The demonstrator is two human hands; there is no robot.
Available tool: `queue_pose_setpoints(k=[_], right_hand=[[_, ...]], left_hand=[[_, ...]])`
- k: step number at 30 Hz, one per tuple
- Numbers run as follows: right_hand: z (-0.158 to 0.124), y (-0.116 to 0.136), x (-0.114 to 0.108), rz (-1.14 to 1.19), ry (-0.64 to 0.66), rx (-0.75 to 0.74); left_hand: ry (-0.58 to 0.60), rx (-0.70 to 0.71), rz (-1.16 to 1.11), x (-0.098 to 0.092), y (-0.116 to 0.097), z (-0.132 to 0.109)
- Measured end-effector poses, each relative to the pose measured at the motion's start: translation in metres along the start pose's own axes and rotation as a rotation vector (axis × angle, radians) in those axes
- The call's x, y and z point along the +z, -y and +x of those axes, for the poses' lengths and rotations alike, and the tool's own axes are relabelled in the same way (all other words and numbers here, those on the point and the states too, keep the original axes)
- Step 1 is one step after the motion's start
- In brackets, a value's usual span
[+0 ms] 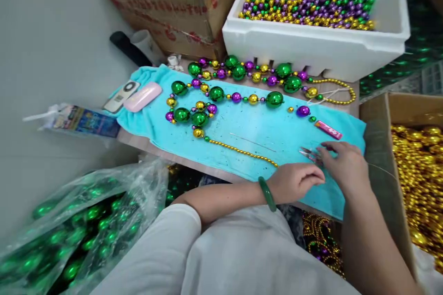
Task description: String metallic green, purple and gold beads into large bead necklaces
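My left hand (298,180), with a green bangle at the wrist, is closed in a pinch above the cloth's front edge. What it holds, if anything, is hidden. A bead strand (238,149), its small gold beads leading from larger green, purple and gold ones, runs up to this hand. My right hand (346,163) is closed around the handles of small thread snips (311,154), blades pointing left. A thin thread (382,170) extends right from behind it. Loose gold, purple (303,111) and green beads lie beyond, beside a pink-red packet (328,130). A needle-like wire (252,142) lies on the cloth.
A turquoise cloth (166,147) covers the table. Another bead strand (238,72) lies at the back, before a white foam box (311,46) of beads. Cardboard boxes stand back left (173,18) and right (377,133). A plastic bag (138,193) of green beads sits front left.
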State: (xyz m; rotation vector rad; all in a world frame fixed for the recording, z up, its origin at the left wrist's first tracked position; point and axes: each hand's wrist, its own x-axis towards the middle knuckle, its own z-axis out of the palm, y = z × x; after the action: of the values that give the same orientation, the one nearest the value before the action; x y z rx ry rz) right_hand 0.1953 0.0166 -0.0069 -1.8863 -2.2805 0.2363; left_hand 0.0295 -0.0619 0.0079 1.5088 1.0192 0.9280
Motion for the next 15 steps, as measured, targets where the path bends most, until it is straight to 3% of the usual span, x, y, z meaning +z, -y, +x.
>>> queue_pose_setpoints(k=[5, 9, 10, 12, 15], right_hand=[[0.024, 0.023, 0.000, 0.056, -0.009, 0.137], [0.041, 0.038, 0.001, 0.175, -0.031, 0.114], [0.041, 0.038, -0.001, 0.259, 0.019, 0.104], [0.034, 0.038, -0.009, 0.537, 0.300, 0.051], [0.014, 0.037, -0.022, 1.047, 0.742, -0.042]], left_hand=[[0.125, 0.126, 0.009, 0.008, -0.005, -0.019], [0.196, 0.193, 0.115, 0.011, -0.005, -0.033], [0.201, 0.195, 0.128, 0.011, -0.005, -0.035], [0.147, 0.215, 0.122, 0.006, -0.005, -0.036], [-0.102, 0.269, 0.048, -0.013, -0.007, -0.028]])
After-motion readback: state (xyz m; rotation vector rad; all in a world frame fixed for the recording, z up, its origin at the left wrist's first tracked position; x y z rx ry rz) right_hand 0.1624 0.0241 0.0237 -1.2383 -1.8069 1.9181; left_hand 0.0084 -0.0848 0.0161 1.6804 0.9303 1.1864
